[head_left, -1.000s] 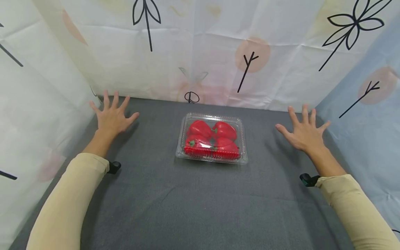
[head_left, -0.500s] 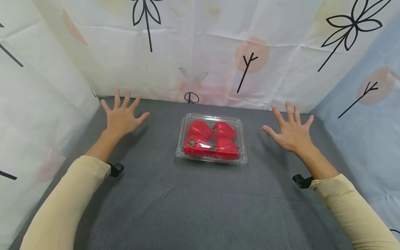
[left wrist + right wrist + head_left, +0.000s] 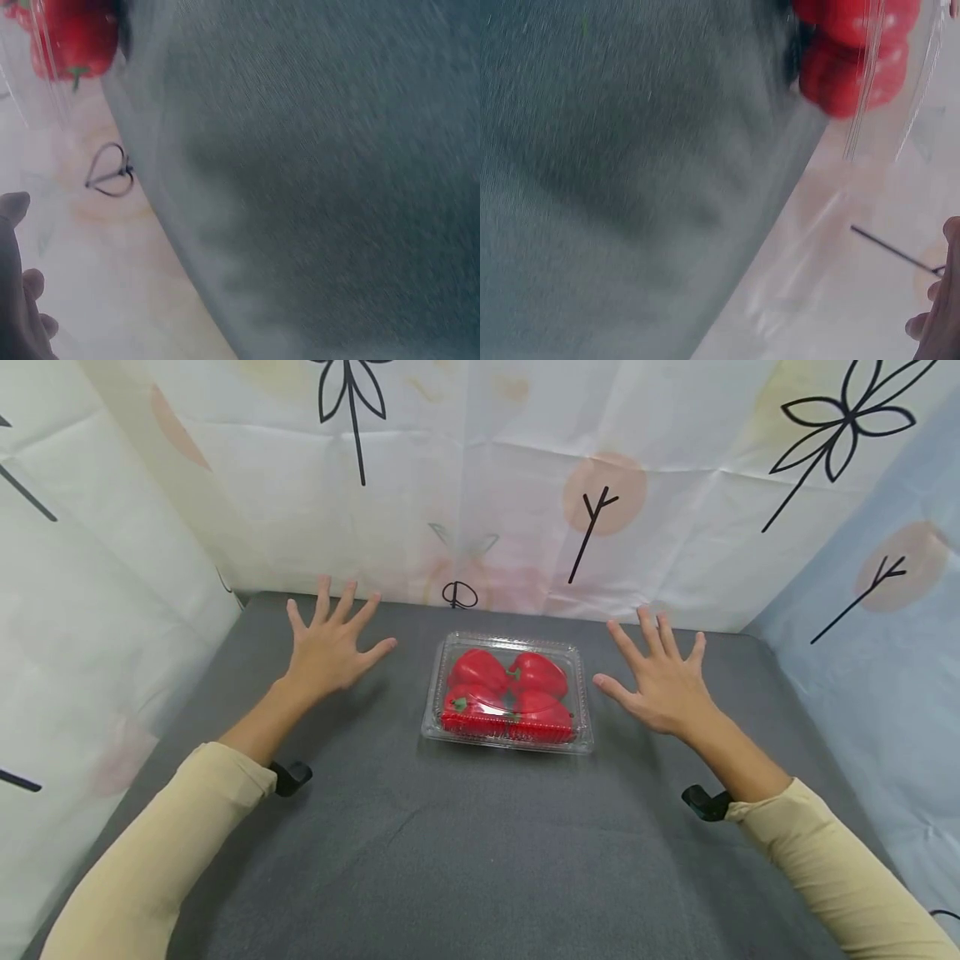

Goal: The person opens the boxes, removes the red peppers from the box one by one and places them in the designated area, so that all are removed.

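On grey cloth (image 3: pixel 480 860), a ridged, rectangular clear-plastic box (image 3: pixel 517 647) holds four rounded red peppers (image 3: pixel 540 674), seemingly glossy through the plastic. At its nine o'clock the left hand (image 3: pixel 327 652) and at three the right hand (image 3: pixel 663 685) spread wide, holding nothing.

A: How does the head view read?
B: Bright and evenly lit; soft shadows spread over the grey cloth (image 3: pixel 487 860), and small glints catch on the clear container (image 3: pixel 508 743).
A: And the wrist views?
B: Dimmer, hazy and grainy, with a blue-green cast. The red peppers (image 3: pixel 79 41) look soft-edged, and shadows blur into dark, vague patches.
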Action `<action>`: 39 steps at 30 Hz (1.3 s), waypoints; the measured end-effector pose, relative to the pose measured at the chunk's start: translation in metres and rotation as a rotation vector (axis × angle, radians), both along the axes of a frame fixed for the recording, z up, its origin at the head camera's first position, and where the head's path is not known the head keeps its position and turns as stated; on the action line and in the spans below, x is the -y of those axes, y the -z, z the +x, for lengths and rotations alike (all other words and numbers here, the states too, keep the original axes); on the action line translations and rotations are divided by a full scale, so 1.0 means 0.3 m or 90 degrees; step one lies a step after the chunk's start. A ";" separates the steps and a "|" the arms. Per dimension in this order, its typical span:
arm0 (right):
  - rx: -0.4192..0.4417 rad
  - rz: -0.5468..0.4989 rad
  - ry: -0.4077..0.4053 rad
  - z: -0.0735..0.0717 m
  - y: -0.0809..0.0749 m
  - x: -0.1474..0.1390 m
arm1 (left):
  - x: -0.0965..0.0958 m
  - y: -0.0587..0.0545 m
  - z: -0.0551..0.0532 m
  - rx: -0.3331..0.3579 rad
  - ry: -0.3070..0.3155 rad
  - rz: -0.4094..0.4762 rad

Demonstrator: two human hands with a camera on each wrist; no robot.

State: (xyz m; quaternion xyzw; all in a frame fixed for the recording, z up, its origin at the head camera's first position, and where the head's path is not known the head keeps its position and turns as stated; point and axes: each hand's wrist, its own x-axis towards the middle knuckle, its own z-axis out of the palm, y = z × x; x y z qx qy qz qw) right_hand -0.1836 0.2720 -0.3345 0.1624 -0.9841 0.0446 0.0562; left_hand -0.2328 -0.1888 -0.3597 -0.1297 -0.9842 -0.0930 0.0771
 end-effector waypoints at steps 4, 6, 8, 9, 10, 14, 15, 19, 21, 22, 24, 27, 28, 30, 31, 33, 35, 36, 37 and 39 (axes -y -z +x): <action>0.006 0.002 -0.053 0.014 0.006 0.034 | -0.040 -0.003 0.016 0.012 0.029 0.021; 0.008 0.002 -0.083 0.021 0.011 0.050 | -0.058 -0.002 0.025 0.017 0.045 0.028; 0.007 0.005 -0.118 0.029 0.016 0.065 | -0.074 0.001 0.033 0.026 0.060 0.032; 0.006 0.008 -0.137 0.033 0.019 0.073 | -0.082 0.002 0.038 0.031 0.068 0.035; 0.006 0.009 -0.157 0.037 0.023 0.080 | -0.089 0.005 0.042 0.036 0.076 0.039; 0.012 0.024 -0.246 0.059 0.037 0.108 | -0.116 0.011 0.061 0.079 0.106 0.066; 0.016 0.028 -0.266 0.065 0.041 0.115 | -0.121 0.014 0.065 0.091 0.114 0.075; 0.022 0.039 -0.328 0.084 0.054 0.142 | -0.133 0.028 0.080 0.140 0.139 0.106; 0.021 0.037 -0.348 0.092 0.061 0.156 | -0.137 0.036 0.086 0.159 0.151 0.117; 0.021 0.034 -0.357 0.095 0.065 0.162 | -0.137 0.039 0.090 0.168 0.158 0.125; 0.020 0.030 -0.374 0.103 0.075 0.173 | -0.139 0.043 0.096 0.187 0.175 0.144; 0.009 0.041 -0.394 0.115 0.091 0.187 | -0.139 0.050 0.103 0.226 0.204 0.198; 0.004 0.043 -0.400 0.119 0.094 0.191 | -0.140 0.052 0.105 0.239 0.212 0.221; -0.009 0.047 -0.412 0.124 0.099 0.200 | -0.140 0.057 0.107 0.262 0.222 0.268; -0.016 0.047 -0.417 0.125 0.100 0.205 | -0.140 0.060 0.108 0.274 0.223 0.293; -0.027 0.046 -0.428 0.128 0.099 0.215 | -0.141 0.065 0.112 0.286 0.222 0.336; -0.040 0.049 -0.441 0.129 0.099 0.223 | -0.143 0.066 0.118 0.294 0.218 0.373; -0.044 0.051 -0.445 0.129 0.099 0.227 | -0.145 0.068 0.121 0.299 0.216 0.389; -0.049 0.054 -0.448 0.130 0.098 0.230 | -0.147 0.069 0.124 0.303 0.213 0.401; -0.054 0.057 -0.451 0.131 0.097 0.236 | -0.151 0.071 0.130 0.316 0.210 0.423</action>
